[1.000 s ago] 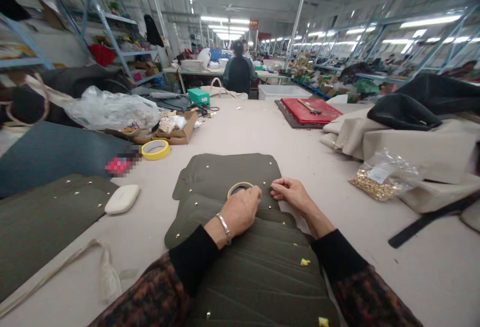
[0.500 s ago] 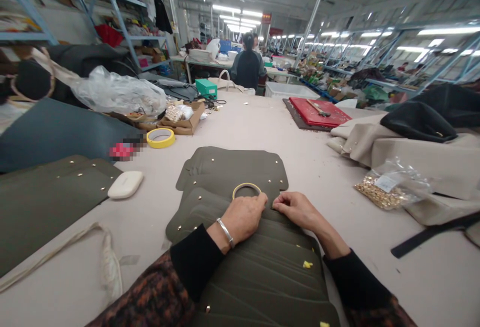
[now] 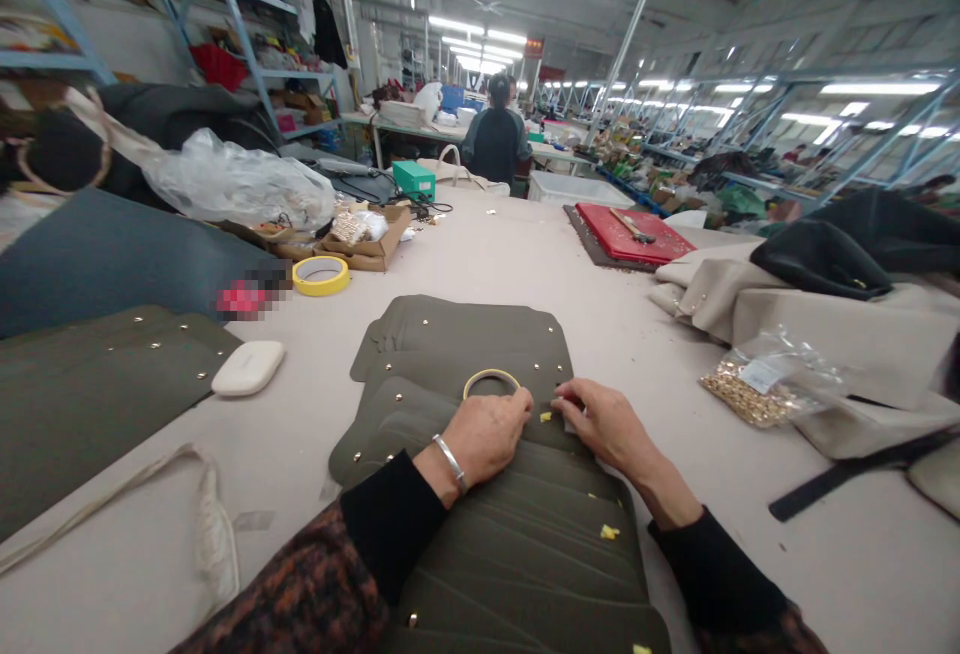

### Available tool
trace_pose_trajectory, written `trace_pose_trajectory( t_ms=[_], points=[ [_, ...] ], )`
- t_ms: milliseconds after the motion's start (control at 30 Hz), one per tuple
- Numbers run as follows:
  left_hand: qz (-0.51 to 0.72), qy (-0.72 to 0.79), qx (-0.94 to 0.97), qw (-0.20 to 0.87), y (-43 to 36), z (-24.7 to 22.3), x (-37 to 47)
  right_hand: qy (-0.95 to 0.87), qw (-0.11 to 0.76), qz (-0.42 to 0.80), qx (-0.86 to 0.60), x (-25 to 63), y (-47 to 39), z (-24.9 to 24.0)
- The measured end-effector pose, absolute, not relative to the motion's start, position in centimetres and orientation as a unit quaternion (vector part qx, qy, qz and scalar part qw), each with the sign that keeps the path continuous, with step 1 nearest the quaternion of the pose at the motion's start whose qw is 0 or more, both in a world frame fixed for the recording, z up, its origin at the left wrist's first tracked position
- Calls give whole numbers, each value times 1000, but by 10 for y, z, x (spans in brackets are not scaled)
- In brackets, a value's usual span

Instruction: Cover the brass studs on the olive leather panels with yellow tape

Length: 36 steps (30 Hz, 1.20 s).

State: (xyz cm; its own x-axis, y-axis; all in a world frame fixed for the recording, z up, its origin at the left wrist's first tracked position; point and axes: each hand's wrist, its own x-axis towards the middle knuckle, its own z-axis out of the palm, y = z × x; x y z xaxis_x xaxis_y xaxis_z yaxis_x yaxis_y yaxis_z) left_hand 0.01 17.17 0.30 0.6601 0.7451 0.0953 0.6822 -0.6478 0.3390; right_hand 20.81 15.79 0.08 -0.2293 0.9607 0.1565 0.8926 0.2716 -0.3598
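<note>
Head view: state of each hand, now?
Left hand: closed, holding the thin yellow tape ring.
Right hand: curled beside a small yellow scrap; whether it grips anything cannot be told.

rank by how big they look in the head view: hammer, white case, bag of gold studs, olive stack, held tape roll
1. Olive stack
2. Bag of gold studs
3. White case
4. Hammer
Unsure: tape roll, partly hidden by the left hand

Left hand (image 3: pixel 484 436) curled; right hand (image 3: pixel 606 424) (likewise)
</note>
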Motion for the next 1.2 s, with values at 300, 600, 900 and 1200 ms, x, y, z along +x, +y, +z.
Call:
trace_pose_trajectory(
  t_ms=[300,600,900,1200],
  points=[
    [107,395,905,120,172,1,1,-869,17,76,-488,193,159,13],
    [169,389,898,112,175,6,-1,-780,40,170,-600,182,176,17],
    [253,345,887,173,175,25,-6,-742,276,241,-561,192,161,19],
    [220,360,894,147,177,25,0,-789,390,125,-457,183,147,25]
  ],
)
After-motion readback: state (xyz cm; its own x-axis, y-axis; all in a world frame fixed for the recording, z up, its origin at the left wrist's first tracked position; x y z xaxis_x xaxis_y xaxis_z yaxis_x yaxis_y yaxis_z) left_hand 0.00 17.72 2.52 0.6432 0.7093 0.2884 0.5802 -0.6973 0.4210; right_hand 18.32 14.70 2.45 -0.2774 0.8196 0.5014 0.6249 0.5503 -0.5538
